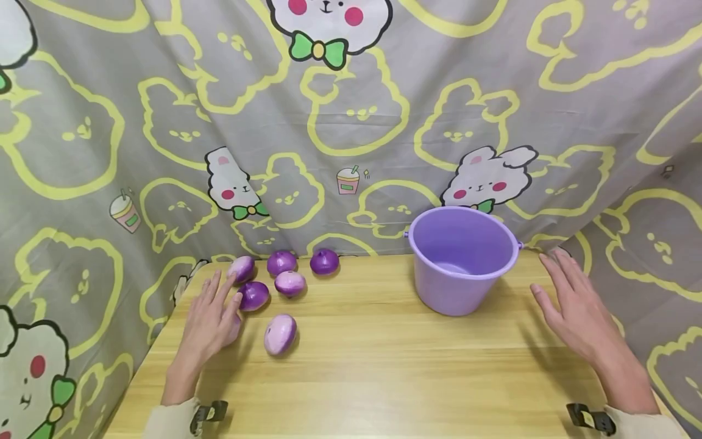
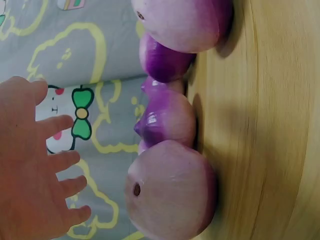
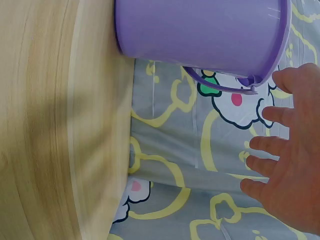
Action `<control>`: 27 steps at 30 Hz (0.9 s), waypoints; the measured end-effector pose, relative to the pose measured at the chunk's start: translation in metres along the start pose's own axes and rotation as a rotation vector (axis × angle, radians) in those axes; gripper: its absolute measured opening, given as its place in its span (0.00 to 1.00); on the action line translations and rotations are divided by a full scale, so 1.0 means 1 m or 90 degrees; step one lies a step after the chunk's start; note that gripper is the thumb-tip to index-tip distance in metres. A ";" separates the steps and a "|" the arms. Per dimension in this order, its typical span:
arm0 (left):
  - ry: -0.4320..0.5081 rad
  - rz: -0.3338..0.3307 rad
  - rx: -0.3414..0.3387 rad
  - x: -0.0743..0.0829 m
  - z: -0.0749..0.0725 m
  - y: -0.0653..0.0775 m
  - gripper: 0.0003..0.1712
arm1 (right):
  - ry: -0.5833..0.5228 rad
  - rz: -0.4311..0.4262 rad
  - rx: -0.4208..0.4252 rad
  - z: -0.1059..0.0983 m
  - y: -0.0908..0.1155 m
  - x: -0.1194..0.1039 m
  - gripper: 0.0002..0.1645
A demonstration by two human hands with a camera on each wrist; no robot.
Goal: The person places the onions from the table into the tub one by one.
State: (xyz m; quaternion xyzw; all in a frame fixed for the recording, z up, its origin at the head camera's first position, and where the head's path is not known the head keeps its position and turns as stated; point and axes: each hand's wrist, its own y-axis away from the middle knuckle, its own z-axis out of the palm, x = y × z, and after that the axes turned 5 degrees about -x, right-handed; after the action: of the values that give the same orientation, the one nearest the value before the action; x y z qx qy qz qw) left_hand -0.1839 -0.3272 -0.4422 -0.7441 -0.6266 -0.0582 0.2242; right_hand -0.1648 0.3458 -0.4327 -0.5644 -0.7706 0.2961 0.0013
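Several purple onions lie at the left of the table, among them a pale one (image 1: 280, 335) at the front and a dark one (image 1: 325, 262) at the back. My left hand (image 1: 207, 314) hovers over the leftmost onions, fingers spread and holding nothing; it partly hides one onion (image 1: 234, 330). In the left wrist view a large pale onion (image 2: 170, 192) sits beside the hand (image 2: 37, 165), apart from it. A purple bucket (image 1: 457, 262) stands upright at the right, its inside bare. Just right of it my right hand (image 1: 581, 308) is held in the air, fingers extended, not touching the bucket.
The wooden table (image 1: 384, 372) ends at a grey curtain (image 1: 384, 134) with yellow outlines and cartoon rabbits, which hangs behind and at both sides. The bucket's handle (image 3: 220, 89) hangs down on its far side. Dark straps (image 1: 591, 419) are on both wrists.
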 end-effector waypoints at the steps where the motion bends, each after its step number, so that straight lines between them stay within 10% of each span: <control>1: 0.008 0.001 0.003 0.001 0.001 0.000 0.33 | -0.004 0.001 0.001 0.000 0.000 0.000 0.36; 27: 0.160 0.053 0.071 0.019 0.016 0.001 0.29 | -0.109 0.005 0.057 -0.005 -0.020 -0.018 0.36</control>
State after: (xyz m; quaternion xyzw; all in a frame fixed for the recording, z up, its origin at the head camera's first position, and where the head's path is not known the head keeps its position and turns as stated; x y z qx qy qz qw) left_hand -0.1821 -0.3036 -0.4499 -0.7429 -0.5641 -0.1066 0.3444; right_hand -0.1742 0.3283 -0.4135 -0.5395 -0.7515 0.3776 -0.0404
